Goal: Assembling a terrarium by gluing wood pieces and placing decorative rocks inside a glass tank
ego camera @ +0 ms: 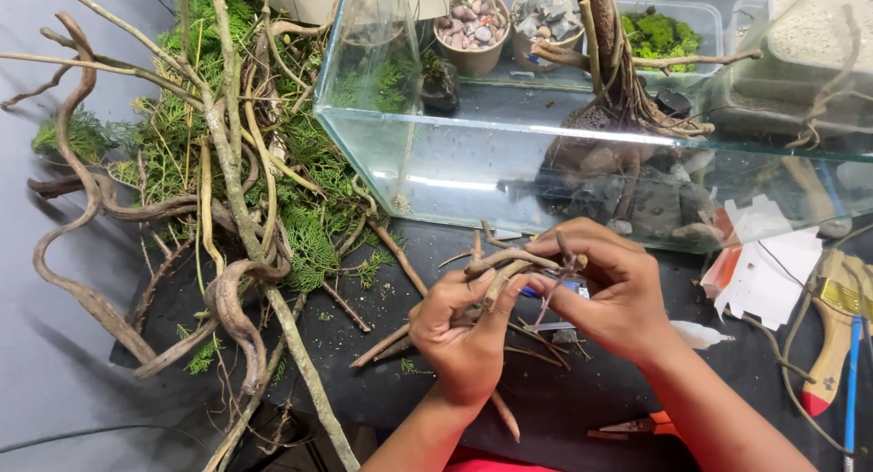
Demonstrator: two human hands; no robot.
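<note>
A: What is hard to read here?

B: Behind the glass tank (509, 176) the rocks (637, 204) and the upright driftwood piece (611, 63) show only through glare and reflection. The paintbrush (832, 340) to the right of the tank is cut off at the frame edge, and the orange-handled tool (650, 426), well in front of the tank, is half covered by the right forearm. Something small and blue sits behind the fingers; I cannot tell what it is.

A: And the hands?

B: Both are just in front of the tank's near wall. The left hand (459, 322) is curled tight around a bundle of thin twigs (505, 265), thumb pressed on top. The right hand (609, 290) pinches the bundle's upper end, fingers narrow and bent over the tips.

A: What lies left of the tank?

B: A heap of twisted branches (227, 290) over green fern-like sprigs (314, 240).
</note>
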